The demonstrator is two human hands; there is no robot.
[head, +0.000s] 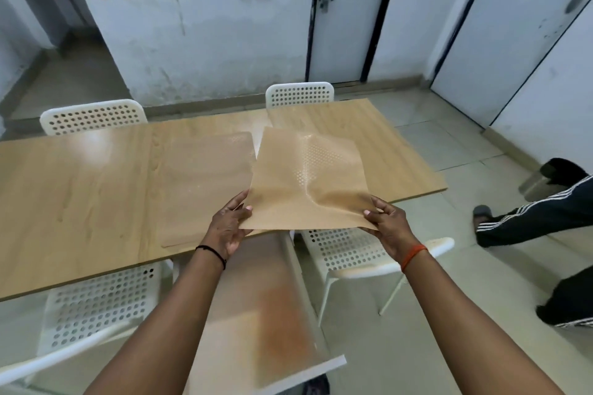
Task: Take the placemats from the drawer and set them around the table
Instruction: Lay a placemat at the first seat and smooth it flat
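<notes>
A tan, translucent placemat (301, 183) with a dotted texture hangs just above the right part of the wooden table (80, 189), its far side buckled upward. My left hand (229, 224) pinches its near left corner, and my right hand (390, 221) grips its near right corner. A second placemat (205, 186) of the same kind lies flat on the table just to the left, its right edge tucked under the held one. No drawer is in view.
White perforated chairs stand around the table: two on the far side (93, 117) (300, 94) and two on the near side (96, 305) (349, 250). Another person's legs (532, 218) in dark striped trousers are at the right. Closed doors (346, 9) line the far wall.
</notes>
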